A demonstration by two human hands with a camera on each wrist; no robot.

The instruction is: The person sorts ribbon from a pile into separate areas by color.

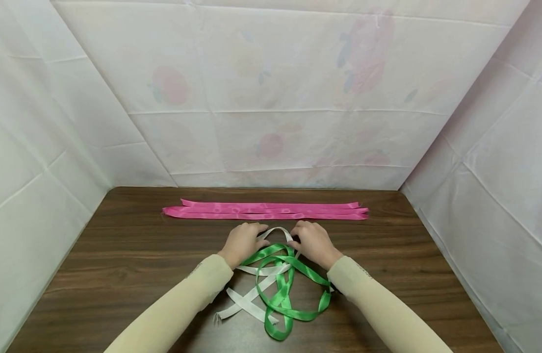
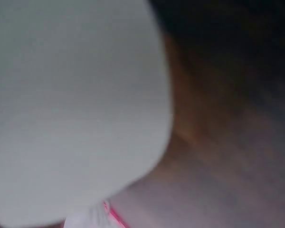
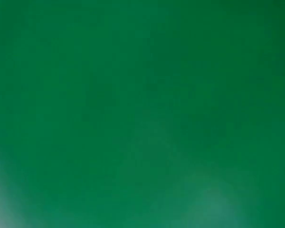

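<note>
In the head view my left hand (image 1: 243, 242) pinches a white ribbon (image 1: 277, 229) between thumb and fingers. My right hand (image 1: 315, 242) pinches the same ribbon a short way to the right, and the stretch between them arches up. Below and between the hands, a green satin ribbon (image 1: 283, 311) lies in loose loops, tangled over crossing white lengths with frayed ends. One green loop reaches my right wrist. Blurred green (image 3: 142, 95) fills the right wrist view, and a pale smooth surface (image 2: 76, 114) covers much of the left wrist view; both hide the fingers.
Several pink ribbons (image 1: 266, 211) lie side by side, straight across the back of the dark wooden table (image 1: 120, 255), just beyond my hands. White cloth (image 1: 235, 88) with faint fruit prints hangs behind the table, and plain cloth walls stand left and right.
</note>
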